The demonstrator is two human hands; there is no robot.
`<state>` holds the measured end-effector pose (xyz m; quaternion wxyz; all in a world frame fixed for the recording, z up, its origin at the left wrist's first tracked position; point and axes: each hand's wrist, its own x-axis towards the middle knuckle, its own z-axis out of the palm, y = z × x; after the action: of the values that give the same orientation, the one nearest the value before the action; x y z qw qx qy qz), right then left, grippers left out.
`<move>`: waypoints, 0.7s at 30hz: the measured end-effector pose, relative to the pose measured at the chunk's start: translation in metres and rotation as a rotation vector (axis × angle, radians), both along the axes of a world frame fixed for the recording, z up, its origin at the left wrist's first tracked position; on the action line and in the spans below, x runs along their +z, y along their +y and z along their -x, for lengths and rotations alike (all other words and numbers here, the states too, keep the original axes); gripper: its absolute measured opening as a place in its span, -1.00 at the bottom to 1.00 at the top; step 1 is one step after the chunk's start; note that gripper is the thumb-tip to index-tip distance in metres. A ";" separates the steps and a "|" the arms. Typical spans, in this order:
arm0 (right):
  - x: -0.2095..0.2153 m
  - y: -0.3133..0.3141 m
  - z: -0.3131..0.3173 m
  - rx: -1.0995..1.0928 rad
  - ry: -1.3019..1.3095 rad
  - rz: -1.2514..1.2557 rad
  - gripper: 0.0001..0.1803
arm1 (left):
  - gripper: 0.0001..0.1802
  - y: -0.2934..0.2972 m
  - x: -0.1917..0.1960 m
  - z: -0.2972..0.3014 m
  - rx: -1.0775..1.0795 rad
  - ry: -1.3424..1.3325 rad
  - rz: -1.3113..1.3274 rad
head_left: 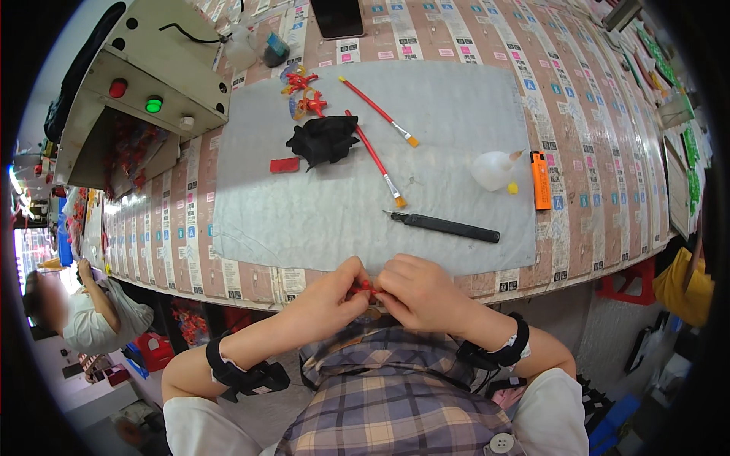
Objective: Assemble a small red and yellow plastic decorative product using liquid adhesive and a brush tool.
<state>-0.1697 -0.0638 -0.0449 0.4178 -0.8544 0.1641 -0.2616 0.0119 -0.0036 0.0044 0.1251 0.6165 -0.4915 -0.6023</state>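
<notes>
- The small red piece (363, 288) sits between the fingertips of both hands, at the table's near edge, just in front of the apron.
- Left hand (334, 295): thumb and forefinger pinch the piece from its left; right hand (420, 292): thumb and fingers grip close on its right. Most of the piece is hidden.
- A slip of either pinch could drop it into the lap or to the floor, since the fingers work right at the edge; pressing too hard could bend or snap a thin part.
- Just beyond the fingers lies a black-handled tool (449, 226), its pointed end bare; a careless forward reach could nick a finger.
- Farther out, to the fingers' right, a white squeeze bottle (492, 172) has its nozzle uncovered, a yellow cap (512, 188) beside it; a knock could spill whatever it holds. Its contents I cannot make out.
- Far left of the fingers, a metal box (186, 68) holds red and clear pieces in its opening; near it a small jar (277, 50) seems to contain teal liquid.
</notes>
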 end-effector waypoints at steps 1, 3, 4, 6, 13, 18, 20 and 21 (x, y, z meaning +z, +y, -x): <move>0.000 0.000 0.000 0.000 -0.002 0.007 -0.88 | -0.79 0.001 -0.001 0.000 0.003 0.002 0.003; 0.000 0.000 0.000 -0.003 -0.005 0.022 -0.87 | -0.79 0.000 0.000 0.000 -0.002 -0.007 0.012; -0.001 0.000 -0.001 -0.014 -0.026 0.019 -0.86 | -0.79 -0.001 0.003 0.001 -0.011 -0.017 0.015; -0.003 0.001 -0.002 -0.037 -0.068 0.015 -0.84 | -0.79 -0.002 0.004 0.001 -0.028 -0.033 0.022; -0.002 0.001 -0.003 -0.047 -0.065 0.018 -0.84 | -0.79 -0.004 0.006 0.001 -0.043 -0.058 0.004; -0.001 0.001 -0.002 -0.040 -0.052 0.009 -0.83 | -0.79 -0.003 0.004 0.001 -0.037 -0.033 0.025; -0.001 0.001 -0.003 -0.041 -0.055 0.004 -0.83 | -0.79 -0.002 0.002 0.000 -0.031 -0.024 0.033; -0.001 0.001 -0.003 -0.042 -0.056 0.001 -0.83 | -0.79 -0.002 0.002 0.000 -0.036 -0.032 0.029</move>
<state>-0.1669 -0.0625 -0.0457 0.4162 -0.8433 0.1701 -0.2944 0.0115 -0.0056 0.0065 0.1156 0.6152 -0.5130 -0.5873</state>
